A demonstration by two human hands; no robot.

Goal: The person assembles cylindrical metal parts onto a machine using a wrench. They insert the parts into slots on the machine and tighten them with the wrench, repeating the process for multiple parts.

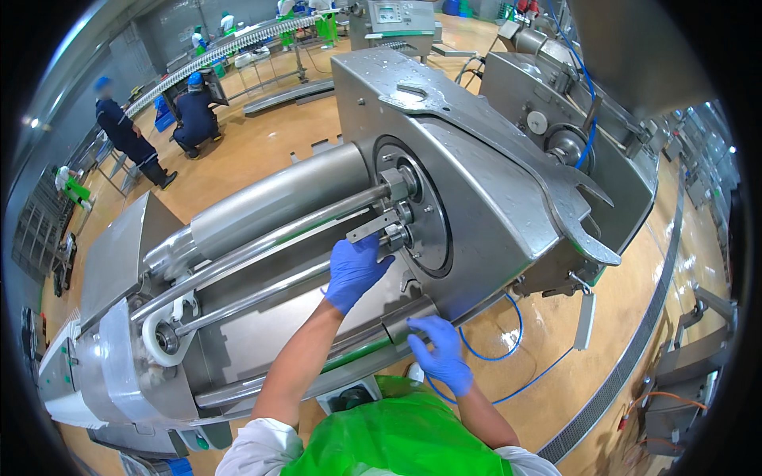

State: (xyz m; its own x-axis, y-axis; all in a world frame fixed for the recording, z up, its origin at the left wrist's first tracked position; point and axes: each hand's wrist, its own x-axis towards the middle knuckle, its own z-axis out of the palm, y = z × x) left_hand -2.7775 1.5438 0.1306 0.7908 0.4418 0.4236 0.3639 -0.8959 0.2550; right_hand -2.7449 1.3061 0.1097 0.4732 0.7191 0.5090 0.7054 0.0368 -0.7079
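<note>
A large stainless steel machine [476, 190] stands in front of me, with a round flange [432, 238] on its side wall. Long polished rods [294, 222] run leftward from the flange, the upper one ending in a big hex nut [394, 184]. My left hand [357, 274], in a blue glove, is closed at the lower end of a short flat metal bar [373, 227] with small holes, beside the rod ends; its fingertips are partly hidden. Lower right, my right hand [442, 355], also gloved, has its fingers apart and holds nothing, close to the machine's front tube [409, 319].
A wide steel cylinder [278, 198] lies behind the rods, and a white ring-shaped bracket [163, 343] holds a rod's left end. Blue hose [520, 333] loops over the floor at right, near a drain grate [611, 381]. Two people in dark clothing [197, 119] are by a conveyor [230, 51].
</note>
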